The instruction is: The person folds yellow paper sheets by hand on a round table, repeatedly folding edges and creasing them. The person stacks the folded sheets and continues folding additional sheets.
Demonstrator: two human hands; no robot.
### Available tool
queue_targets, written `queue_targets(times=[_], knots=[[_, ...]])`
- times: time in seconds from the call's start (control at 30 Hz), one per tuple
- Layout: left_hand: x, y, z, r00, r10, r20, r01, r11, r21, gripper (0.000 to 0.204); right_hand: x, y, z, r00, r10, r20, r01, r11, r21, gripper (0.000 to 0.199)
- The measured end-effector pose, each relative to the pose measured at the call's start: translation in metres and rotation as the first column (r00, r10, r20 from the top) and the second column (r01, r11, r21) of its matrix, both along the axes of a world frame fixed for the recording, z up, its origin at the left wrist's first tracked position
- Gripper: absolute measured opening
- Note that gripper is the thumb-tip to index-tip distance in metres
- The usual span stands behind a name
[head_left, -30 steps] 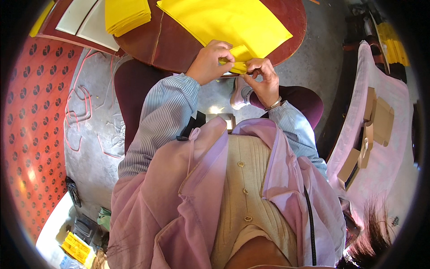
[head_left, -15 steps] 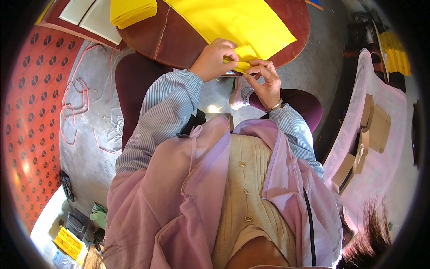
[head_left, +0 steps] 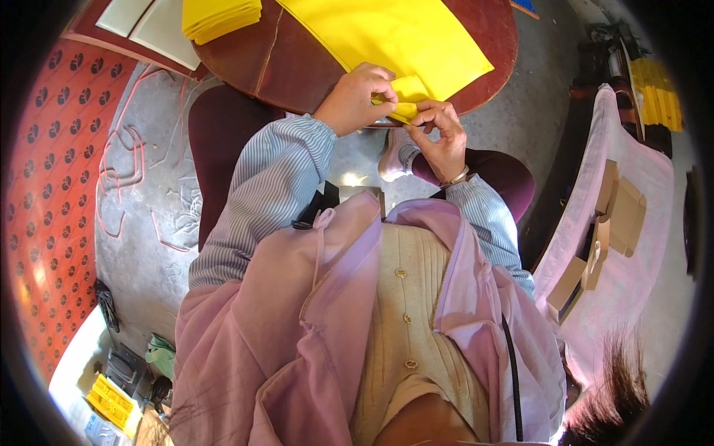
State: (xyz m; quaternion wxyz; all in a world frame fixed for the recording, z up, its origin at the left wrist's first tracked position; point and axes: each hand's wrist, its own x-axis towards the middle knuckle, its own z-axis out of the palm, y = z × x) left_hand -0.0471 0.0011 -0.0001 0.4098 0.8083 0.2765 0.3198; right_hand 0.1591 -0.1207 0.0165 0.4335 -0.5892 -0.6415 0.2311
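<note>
Round table [head_left: 297, 67]: both hands pinch yellow sheet [head_left: 401, 37].

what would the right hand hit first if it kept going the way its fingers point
Most likely the folded yellow sheet corner that the right hand already pinches, then the left hand just beyond, though depth is unclear.

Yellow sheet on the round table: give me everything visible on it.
The yellow sheet is large, plain bright yellow, and looks like thin paper or nonwoven fabric. It lies flat on the dark red-brown round table, its far end cut off by the picture's top edge. Its near corner at the table's edge is folded into a small layered flap. The left hand presses on that fold from the left; the right hand pinches it from below.
</note>
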Motion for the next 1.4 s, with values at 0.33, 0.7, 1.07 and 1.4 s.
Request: queue_targets(times=[0.33, 0.7, 1.07, 1.4], knots=[[0.001, -0.001, 0.0, 0.999, 0.014, 0.037, -0.013, 1.0, -0.023, 0.012, -0.001, 0.001, 0.001, 1.0, -0.015, -0.01, 0.015, 1.0, -0.005, 0.018], [0.001, -0.001, 0.0, 0.999, 0.01, 0.038, -0.01, 1.0, -0.005, 0.013, -0.001, 0.001, 0.003, 1.0, -0.016, 0.0, 0.016, 1.0, -0.015, 0.017], [-0.001, -0.001, 0.002, 1.0, 0.001, -0.007, -0.001, 1.0, -0.01, 0.017, -0.001, 0.0, 0.001, 1.0, -0.016, -0.016, 0.016, 1.0, -0.002, 0.017], [-0.004, -0.002, 0.013, 0.998, -0.059, -0.011, 0.059, 0.997, -0.048, 0.047, -0.003, 0.0, 0.001, 0.997, -0.035, -0.071, 0.036, 0.999, 0.012, 0.016]])
